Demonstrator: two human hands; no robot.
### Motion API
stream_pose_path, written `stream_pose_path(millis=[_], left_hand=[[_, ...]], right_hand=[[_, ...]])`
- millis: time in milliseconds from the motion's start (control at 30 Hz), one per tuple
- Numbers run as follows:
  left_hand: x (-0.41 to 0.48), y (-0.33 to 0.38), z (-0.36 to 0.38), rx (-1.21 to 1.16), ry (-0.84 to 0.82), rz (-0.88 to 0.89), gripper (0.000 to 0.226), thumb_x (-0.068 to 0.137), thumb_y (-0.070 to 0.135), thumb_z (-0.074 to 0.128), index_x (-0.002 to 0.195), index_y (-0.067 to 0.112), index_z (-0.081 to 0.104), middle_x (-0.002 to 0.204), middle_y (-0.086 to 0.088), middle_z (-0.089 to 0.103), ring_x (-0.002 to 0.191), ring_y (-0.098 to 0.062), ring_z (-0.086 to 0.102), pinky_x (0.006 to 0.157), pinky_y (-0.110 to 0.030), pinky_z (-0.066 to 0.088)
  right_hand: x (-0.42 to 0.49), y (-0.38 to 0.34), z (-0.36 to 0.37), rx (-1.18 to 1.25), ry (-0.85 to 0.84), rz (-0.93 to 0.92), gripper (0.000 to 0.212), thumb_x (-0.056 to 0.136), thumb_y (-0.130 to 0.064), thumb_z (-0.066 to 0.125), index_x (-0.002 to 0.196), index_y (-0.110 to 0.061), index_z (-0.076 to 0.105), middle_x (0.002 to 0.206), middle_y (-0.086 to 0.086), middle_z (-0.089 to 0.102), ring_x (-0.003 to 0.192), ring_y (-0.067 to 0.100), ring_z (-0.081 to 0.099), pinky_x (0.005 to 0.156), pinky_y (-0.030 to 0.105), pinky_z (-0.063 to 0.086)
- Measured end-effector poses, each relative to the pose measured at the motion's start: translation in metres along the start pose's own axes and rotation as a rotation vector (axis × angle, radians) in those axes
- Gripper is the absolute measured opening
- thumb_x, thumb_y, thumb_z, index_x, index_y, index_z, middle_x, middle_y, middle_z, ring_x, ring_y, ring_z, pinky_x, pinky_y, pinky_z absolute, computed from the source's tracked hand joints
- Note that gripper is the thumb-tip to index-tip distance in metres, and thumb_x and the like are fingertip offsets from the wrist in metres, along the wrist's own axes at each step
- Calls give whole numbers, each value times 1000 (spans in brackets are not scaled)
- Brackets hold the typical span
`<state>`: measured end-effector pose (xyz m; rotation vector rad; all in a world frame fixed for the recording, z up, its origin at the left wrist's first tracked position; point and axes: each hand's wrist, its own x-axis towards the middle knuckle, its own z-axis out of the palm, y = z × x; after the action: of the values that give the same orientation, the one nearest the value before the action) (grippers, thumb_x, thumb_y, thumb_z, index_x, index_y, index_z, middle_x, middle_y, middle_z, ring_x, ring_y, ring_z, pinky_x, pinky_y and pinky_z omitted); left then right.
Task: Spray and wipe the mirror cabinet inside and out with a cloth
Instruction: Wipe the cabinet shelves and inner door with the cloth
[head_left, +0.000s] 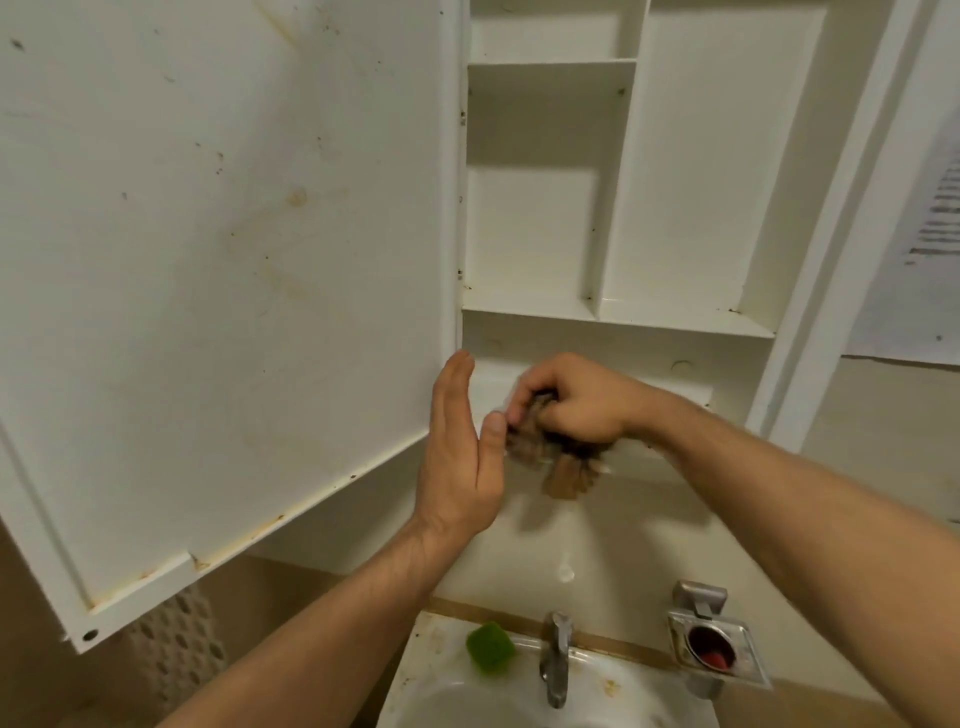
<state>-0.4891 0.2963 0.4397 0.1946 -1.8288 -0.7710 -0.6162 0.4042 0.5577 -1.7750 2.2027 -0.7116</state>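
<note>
Down low and close is the sink (441, 696), with a tap (556, 660), a green sponge (490, 647) on its rim and a shiny metal holder (717, 654) with something red in it. Above the sink, two bare arms reach up. The left hand (457, 441) is open, with its fingers straight and pointing up, just beside the bottom corner of the cabinet door (234, 260). I cannot tell if it touches the door. The right hand (571, 400) is curled tight around a brown cloth (550, 462). The cloth is bunched up, and a bit of it hangs down under the fist. It is in front of the lowest part of the mirror cabinet (545, 312), near the left thumb. The door hangs wide open, and its inside has brown marks and small dark spots. Behind the hands, the white shelves have dirt in the corners. No spray bottle can be seen. I think the wiping inside has a long way to go. The door could swing if nothing holds it while the cloth rubs. The loose bit of cloth could slip out and drop into the sink. A bunched cloth may also miss the dirty corners.
</note>
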Motion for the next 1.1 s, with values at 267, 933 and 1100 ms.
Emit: stream_pose_path(millis=[267, 933, 1100], left_hand=[[3, 0, 0, 25, 4, 30, 56, 107, 46, 30, 158, 24, 25, 162, -3, 33, 149, -20, 36, 120, -46, 37], [-1, 3, -14, 206, -204, 91, 60, 106, 54, 27, 152, 18, 43, 164, 5, 32, 149, -11, 34, 117, -36, 40], [1, 10, -7, 168, -204, 98, 53, 107, 39, 34, 150, 10, 45, 162, -2, 36, 148, -15, 36, 118, -42, 41]], right_hand=[[-50, 52, 32, -417, 496, 222, 44, 91, -15, 47, 130, -24, 65, 129, 2, 67, 117, 27, 59, 96, 39, 49], [-137, 34, 45, -960, 466, 615, 37, 82, -27, 71, 116, -13, 67, 115, 15, 57, 101, 32, 57, 68, 40, 53], [-76, -11, 77, -658, 400, 354, 64, 81, -30, 77, 139, -22, 53, 132, 10, 43, 118, 34, 47, 78, 40, 49]])
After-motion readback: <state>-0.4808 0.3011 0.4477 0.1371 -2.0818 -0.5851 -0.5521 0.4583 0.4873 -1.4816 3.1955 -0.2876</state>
